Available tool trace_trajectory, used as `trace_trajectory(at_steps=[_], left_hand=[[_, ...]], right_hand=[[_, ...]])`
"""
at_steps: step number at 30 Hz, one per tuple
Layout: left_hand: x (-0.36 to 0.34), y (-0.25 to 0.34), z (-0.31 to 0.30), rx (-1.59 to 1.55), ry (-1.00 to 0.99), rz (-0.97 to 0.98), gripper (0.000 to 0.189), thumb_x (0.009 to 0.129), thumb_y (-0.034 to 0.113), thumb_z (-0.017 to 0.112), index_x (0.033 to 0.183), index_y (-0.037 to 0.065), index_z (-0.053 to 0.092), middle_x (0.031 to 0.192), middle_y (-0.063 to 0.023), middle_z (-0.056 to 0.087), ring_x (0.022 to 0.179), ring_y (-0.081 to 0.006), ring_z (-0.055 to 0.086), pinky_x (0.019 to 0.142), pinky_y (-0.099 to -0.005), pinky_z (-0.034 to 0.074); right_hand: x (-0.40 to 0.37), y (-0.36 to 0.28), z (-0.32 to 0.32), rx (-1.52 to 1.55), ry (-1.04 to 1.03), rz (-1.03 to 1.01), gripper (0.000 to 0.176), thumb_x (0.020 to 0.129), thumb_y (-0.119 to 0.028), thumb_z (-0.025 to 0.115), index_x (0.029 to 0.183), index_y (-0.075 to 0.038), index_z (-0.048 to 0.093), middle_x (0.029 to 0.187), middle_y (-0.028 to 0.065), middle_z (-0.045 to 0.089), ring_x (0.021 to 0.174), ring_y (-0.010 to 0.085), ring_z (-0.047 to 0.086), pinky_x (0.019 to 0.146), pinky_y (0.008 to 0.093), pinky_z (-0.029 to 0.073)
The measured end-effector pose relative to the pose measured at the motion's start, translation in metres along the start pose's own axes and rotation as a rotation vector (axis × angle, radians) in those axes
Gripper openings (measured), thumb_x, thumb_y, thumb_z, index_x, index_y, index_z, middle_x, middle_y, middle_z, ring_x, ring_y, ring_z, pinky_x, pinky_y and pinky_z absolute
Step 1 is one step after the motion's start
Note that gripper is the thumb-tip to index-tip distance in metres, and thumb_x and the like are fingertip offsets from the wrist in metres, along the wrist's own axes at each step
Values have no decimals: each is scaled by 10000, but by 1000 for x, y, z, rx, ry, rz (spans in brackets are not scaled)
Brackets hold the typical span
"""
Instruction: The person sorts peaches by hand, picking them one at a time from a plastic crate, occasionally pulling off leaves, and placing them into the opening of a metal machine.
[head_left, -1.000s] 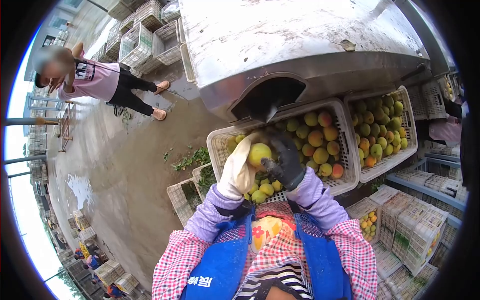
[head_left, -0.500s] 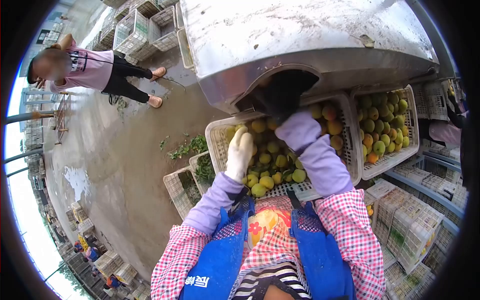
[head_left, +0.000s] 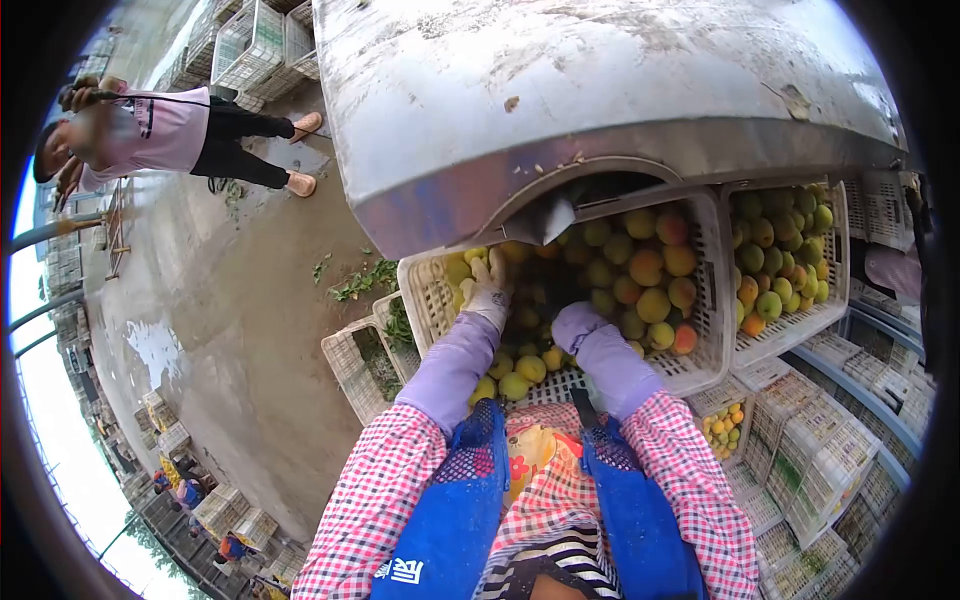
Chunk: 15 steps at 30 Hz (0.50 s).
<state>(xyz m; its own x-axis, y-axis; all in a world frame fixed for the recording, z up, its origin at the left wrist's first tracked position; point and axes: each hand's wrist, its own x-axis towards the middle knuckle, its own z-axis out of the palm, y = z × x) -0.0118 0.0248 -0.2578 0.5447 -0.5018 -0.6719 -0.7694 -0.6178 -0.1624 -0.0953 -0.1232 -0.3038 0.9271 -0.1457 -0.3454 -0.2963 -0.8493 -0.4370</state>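
Observation:
A white plastic crate [head_left: 712, 300] of green, yellow and orange mangoes [head_left: 652, 303] stands under the metal housing's opening in front of me. At the crate's left end, my left hand [head_left: 487, 293] in a white glove rests on the fruit with its fingers apart. In the middle of the crate, my right hand [head_left: 548, 292] in a dark glove is low among the mangoes. Shadow and blur hide its fingers and anything they hold. A grey flap [head_left: 545, 222] hangs in the opening above the fruit.
Above the crate is a broad metal housing [head_left: 600, 85]. A second mango crate [head_left: 790, 335] stands on the right, beside stacked crates [head_left: 815, 440]. Crates holding leaves [head_left: 355, 365] sit on the left. A person in a pink shirt [head_left: 165, 130] stands on the wet floor [head_left: 240, 330].
My right hand has come down from the housing's opening into the crate, uncovering mangoes and the flap. My left hand stays at the crate's left end. The view has shifted slightly.

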Motion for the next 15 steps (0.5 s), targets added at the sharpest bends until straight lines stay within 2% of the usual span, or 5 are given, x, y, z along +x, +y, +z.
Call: trace_trajectory(at_steps=[5,8,12,14,15], left_hand=[[-5,-4,-35,31,-135,42,688,897,401,700,1530,223,499,1708,-204,5,1489,-501,238,876,-476,543],[-19,-17,-32,-304,56,-15,582,876,382,733,1394,154,600,1618,-209,155,1415,-443,328,929,-399,535],[-94,-28,-89,-1327,368,70,374,962,354,669,1240,111,611,1326,-179,543,1143,-298,617,1002,-337,516],[-96,-7,-82,-2688,304,112,292,991,115,636,1265,37,577,1253,-86,622,1110,-196,634,988,-290,509],[-108,-12,-81,-2310,383,206,341,953,42,644,1283,45,559,1257,-91,610,1113,-181,624,966,-298,511]], right_hand=[[-1,6,-12,162,-68,26,616,860,-208,735,1424,-70,527,1411,176,568,1311,324,550,1115,420,440],[-26,15,-54,554,4,-71,665,847,-231,762,1438,-60,508,1408,177,562,1316,318,543,1120,417,432],[-80,-17,-139,919,148,-152,736,822,-217,805,1456,-48,472,1413,189,544,1315,325,539,1109,424,446],[-94,-42,-165,1011,184,-247,747,823,-226,812,1463,-43,475,1399,173,554,1297,327,549,1101,416,454],[-100,-52,-176,1054,203,-298,752,824,-230,816,1467,-41,476,1393,165,559,1289,329,554,1097,413,458]])
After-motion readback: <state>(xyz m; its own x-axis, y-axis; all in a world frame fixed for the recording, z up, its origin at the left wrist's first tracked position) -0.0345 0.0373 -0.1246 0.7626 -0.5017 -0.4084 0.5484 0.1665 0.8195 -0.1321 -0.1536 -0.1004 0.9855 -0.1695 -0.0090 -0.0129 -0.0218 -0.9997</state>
